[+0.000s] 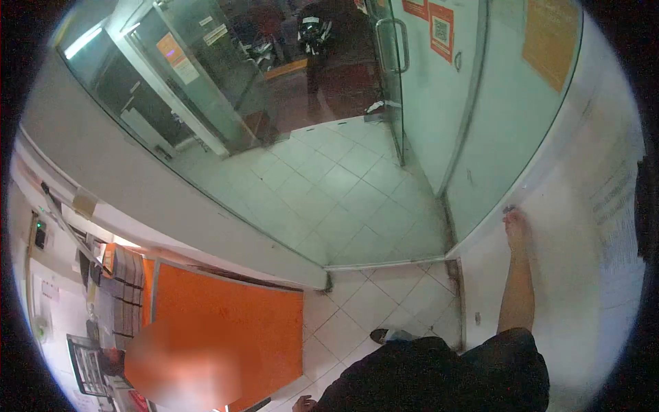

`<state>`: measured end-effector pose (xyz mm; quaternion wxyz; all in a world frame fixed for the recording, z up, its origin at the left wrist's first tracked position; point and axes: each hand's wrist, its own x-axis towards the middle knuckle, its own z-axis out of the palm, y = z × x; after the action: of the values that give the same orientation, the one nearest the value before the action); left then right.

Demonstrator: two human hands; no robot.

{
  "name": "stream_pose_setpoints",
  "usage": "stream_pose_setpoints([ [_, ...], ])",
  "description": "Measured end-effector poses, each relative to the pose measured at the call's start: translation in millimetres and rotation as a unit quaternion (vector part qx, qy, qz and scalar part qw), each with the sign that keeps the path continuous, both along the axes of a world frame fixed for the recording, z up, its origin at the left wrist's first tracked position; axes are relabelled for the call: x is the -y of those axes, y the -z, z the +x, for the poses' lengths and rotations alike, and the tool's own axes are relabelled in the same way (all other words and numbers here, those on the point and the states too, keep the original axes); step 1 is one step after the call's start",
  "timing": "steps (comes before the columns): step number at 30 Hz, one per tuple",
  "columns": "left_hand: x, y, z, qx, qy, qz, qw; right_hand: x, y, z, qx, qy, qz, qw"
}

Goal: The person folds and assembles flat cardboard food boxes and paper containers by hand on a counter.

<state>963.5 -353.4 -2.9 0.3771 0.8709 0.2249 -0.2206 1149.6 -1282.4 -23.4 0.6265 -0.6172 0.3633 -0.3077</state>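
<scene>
My right arm stretches forward along the white surface at the right. My right hand (513, 223) is closed at a small dark metal fitting (509, 209) on that surface, near the glass edge. Its exact kind is too small to tell. Low in the view, by my dark clothing, only part of my left hand (304, 404) shows. Its fingers are mostly cut off by the lower frame edge, and I cannot see anything in it.
Beyond a glass pane lies a tiled floor (343, 185) with an open glass door (392, 89) and a parked motorcycle (314, 31). An orange counter panel (233, 316) stands at lower left, with stacked items (123, 288) behind it. My shoe (379, 335) rests on pale tiles.
</scene>
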Motion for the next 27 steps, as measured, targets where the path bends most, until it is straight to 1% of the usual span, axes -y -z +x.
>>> stream_pose_setpoints([
  [1, -0.6, 0.3, -0.8, 0.001, -0.001, 0.001, 1.0, 8.4, 13.5, -0.8, 0.039, 0.046, 0.085, 0.995],
  [3, -1.9, -1.1, -5.6, 0.003, -0.008, 0.001, 1.0, 7.7, 18.6, 18.5, 0.115, 0.126, 0.252, 0.953],
  [6, -10.0, -8.3, -13.7, -0.003, -0.01, 0.01, 1.0, -8.0, 16.0, 22.7, 0.163, 0.161, 0.241, 0.943],
  [8, -6.3, -8.7, -21.1, -0.014, -0.023, 0.01, 1.0, 11.5, 41.7, 11.0, 0.025, 0.12, 0.112, 0.986],
  [9, -6.9, -9.6, -24.4, -0.02, -0.031, 0.011, 0.999, 22.1, 49.7, 11.2, -0.045, 0.093, 0.042, 0.994],
  [11, -7.1, -12.3, -34.9, -0.031, -0.042, 0.015, 0.999, 0.5, 16.2, 13.0, -0.069, 0.088, -0.079, 0.991],
  [12, -6.2, -13.2, -40.5, -0.035, -0.044, 0.018, 0.998, -14.6, 2.1, 6.0, -0.086, 0.086, -0.134, 0.983],
  [15, 1.1, -10.5, -46.5, -0.041, -0.039, 0.02, 0.998, 10.3, 29.2, 3.6, -0.202, 0.093, -0.2, 0.954],
  [18, 9.4, 5.5, -54.3, -0.032, -0.029, 0.008, 0.999, 34.6, 46.1, 0.9, -0.31, 0.046, -0.335, 0.889],
  [19, 12.2, 12.6, -55.0, -0.026, -0.019, 0.002, 0.999, 45.9, 71.6, 12.5, -0.191, 0.015, -0.265, 0.945],
  [20, 14.0, 26.7, -54.8, -0.017, 0.0, -0.012, 1.0, 62.1, 87.5, 13.6, -0.071, -0.009, -0.19, 0.979],
  [21, 10.7, 47.2, -55.5, -0.005, 0.024, -0.027, 0.999, 11.1, 33.1, 14.4, -0.313, 0.11, -0.442, 0.833],
  [22, 7.4, 78.7, -47.7, 0.01, 0.047, -0.068, 0.996, 25.9, 33.7, 11.8, -0.208, 0.034, -0.134, 0.968],
  [23, 14.0, 102.9, -32.6, 0.022, 0.087, -0.111, 0.99, 69.2, 92.7, 9.0, -0.361, 0.0, -0.41, 0.838],
  [24, 38.7, 110.2, -0.8, 0.013, 0.14, -0.147, 0.979, 25.7, 39.9, 7.6, -0.269, 0.028, -0.326, 0.906],
  [25, 110.7, 42.8, 40.6, 0.115, 0.288, -0.051, 0.949, 25.4, 35.2, 10.1, -0.282, 0.036, -0.295, 0.912],
  [26, 156.6, 28.0, 74.5, 0.144, 0.321, -0.056, 0.934, 30.5, 38.8, 16.5, -0.292, 0.034, -0.262, 0.919],
  [27, 199.0, 23.7, 106.1, 0.128, 0.326, -0.125, 0.928, 30.2, 40.7, 17.4, -0.279, 0.042, -0.264, 0.922],
])
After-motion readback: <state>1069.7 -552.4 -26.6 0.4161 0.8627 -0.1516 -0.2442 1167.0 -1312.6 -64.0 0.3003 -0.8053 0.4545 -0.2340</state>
